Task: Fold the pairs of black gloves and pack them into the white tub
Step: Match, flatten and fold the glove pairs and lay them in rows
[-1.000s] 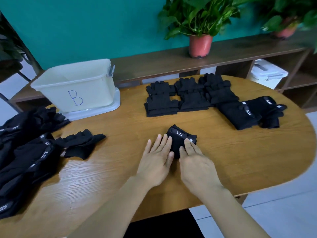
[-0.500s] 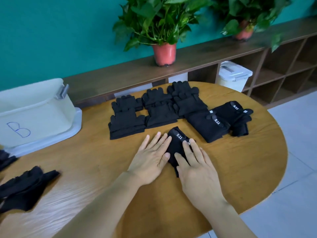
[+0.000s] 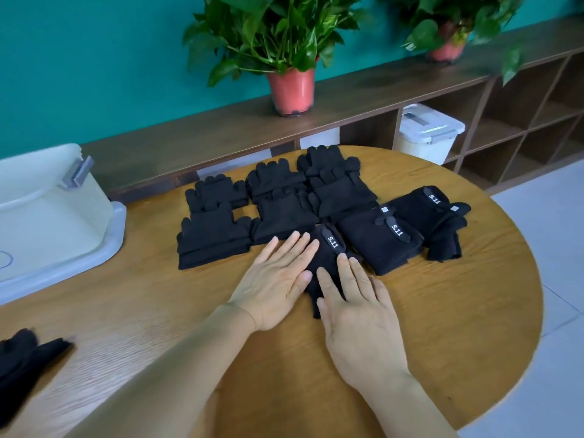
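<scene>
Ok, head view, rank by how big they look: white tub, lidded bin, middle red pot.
1. white tub, nearest the camera and cut off by the frame
2. lidded bin
3. middle red pot, only slightly smaller-looking than the bin

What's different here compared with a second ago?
The left hand and right hand, both flat, slid the folded pair of gloves away from the person, from a spot by itself up against the row of folded stacks. Nothing was gripped or let go; the hands stayed pressed on it. The stacks and white tub did not move.
</scene>
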Available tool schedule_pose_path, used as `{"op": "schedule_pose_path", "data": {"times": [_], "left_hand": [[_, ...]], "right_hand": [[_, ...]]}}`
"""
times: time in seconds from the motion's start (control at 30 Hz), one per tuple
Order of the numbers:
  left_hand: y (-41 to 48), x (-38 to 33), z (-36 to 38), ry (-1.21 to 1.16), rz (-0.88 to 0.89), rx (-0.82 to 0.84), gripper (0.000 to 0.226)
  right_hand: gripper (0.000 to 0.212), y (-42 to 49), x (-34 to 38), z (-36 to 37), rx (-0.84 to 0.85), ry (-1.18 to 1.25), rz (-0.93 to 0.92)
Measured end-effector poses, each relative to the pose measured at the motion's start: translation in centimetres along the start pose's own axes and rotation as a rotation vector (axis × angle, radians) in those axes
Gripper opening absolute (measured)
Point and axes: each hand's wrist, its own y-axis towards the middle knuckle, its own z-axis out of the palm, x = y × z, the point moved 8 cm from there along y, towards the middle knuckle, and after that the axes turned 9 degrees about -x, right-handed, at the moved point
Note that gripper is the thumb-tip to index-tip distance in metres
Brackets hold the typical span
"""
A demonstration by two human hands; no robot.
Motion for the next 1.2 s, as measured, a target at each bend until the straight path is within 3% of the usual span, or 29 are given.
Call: {"op": "schedule_pose_path", "data": {"times": [0.23,0.43,0.97,1.2], "left_hand": [[-2.3,0.0,-1.4,0.038,-0.095,-0.146,0.061],[-10.0,0.7,-3.6,-0.026,-0.214,-0.196,0.063],[-34.7,13.3,-12.3,0.064,-0.573,-0.469,0.063],[-39.8,18.8,-13.5,0.169,-0.634,-0.511,0.056]], "right_hand": [[0.055,0.2,0.2,-0.5,0.032,-0.022,-0.037],[0.051,-0.3,3.3,-2.6,-0.017,0.051,-0.22],[0.052,-2.3,26.9,-4.4,-0.026,0.252,-0.554],[0.037,-2.4,34.6,-2.6,-0.053,0.31,-0.72]]}}
